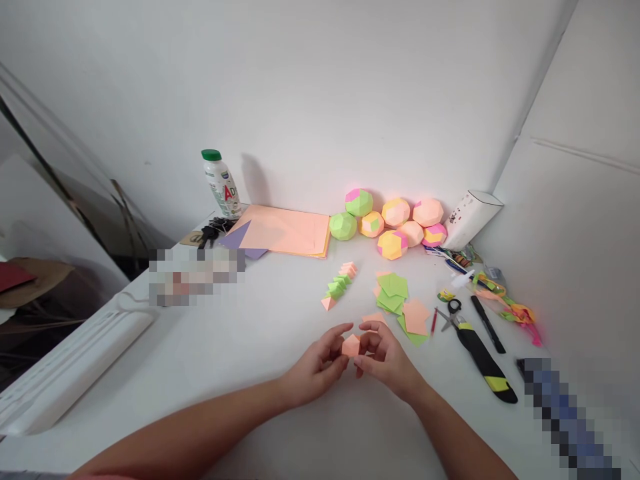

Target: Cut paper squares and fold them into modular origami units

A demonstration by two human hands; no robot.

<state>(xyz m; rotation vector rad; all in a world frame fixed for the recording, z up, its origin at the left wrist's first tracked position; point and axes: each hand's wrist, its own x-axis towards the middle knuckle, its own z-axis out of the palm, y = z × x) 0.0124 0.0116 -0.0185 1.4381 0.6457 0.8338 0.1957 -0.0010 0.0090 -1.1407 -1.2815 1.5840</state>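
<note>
So, we're at a white tabletop (pixel 280 307) pushed up against a plain white wall (pixel 310 100), with faceted paper balls (pixel 395 212) clustered at the far side and large peach sheets (pixel 280 230) lying to their left. Front and centre, at the near side, is the folded peach paper piece (pixel 351 346), five-cornered, its peak aimed at the far wall; it looks about as wide as tall, so no long axis can be told. Both forearms reach in from the near corners, wrists angling inward. The left hand (pixel 320 363) pinches the paper's left edge, thumb nearest, index finger arched. And the right hand (pixel 385 359) has its thumb at the right edge, fingers curled behind, forefinger lifted; just beyond lie loose green and peach paper squares (pixel 393 293).
</note>
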